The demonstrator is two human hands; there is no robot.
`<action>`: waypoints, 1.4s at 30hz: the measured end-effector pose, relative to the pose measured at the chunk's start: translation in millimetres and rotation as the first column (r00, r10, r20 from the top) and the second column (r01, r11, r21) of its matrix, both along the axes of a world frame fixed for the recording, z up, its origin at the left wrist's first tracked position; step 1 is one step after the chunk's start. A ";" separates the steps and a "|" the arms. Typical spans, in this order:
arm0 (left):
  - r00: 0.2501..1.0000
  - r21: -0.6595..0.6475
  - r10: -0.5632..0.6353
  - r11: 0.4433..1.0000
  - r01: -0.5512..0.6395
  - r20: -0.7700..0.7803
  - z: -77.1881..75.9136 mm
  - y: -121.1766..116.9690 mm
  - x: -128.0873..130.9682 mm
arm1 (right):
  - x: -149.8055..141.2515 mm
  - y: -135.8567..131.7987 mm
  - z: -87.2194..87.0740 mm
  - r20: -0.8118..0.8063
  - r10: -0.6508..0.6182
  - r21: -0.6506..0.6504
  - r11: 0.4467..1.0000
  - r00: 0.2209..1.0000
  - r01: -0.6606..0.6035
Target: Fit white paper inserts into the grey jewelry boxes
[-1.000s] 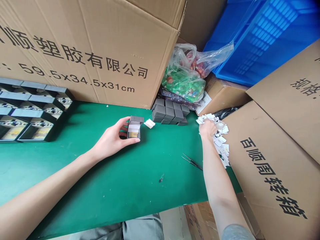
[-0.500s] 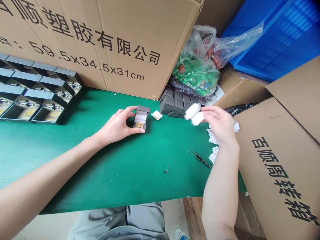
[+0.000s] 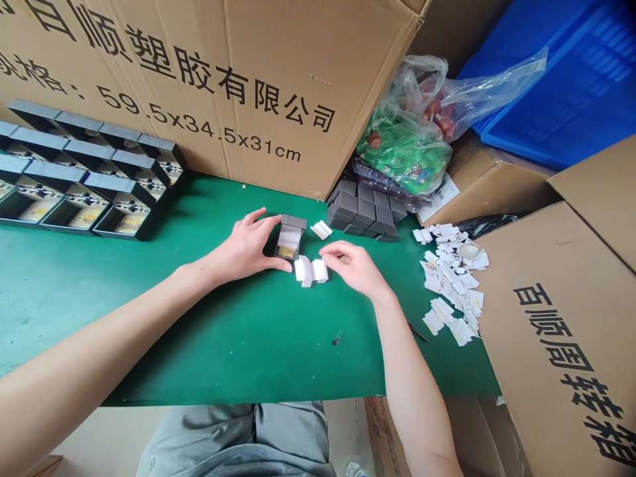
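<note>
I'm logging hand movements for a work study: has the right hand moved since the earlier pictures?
Yes. The right hand has moved left, away from the pile of white paper slips, towards the open grey box.

- Large cardboard carton [image 3: 199, 99]: "百顺塑胶有限公司", its first character partly cut off at the top edge, with "规格: 59.5x34.5x31cm" below
- Cardboard carton flap [image 3: 556, 344] on the right: "百顺周转箱"

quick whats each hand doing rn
Left hand: holding the open gray box.
Right hand: open, over the white paper pieces, holding nothing visible.
</note>
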State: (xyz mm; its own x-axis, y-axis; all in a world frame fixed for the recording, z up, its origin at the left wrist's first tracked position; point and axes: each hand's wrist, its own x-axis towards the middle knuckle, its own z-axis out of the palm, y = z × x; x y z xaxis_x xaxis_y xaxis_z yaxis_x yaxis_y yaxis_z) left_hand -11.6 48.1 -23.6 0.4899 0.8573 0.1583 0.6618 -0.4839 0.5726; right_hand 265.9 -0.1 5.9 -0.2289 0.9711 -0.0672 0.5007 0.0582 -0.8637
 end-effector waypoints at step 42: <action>0.941 0.301 -0.020 0.950 -0.087 0.338 39.2 -36.0 13.9 | -2.3 -18.1 17.0 -0.456 -0.045 0.045 0.996 0.889 0.074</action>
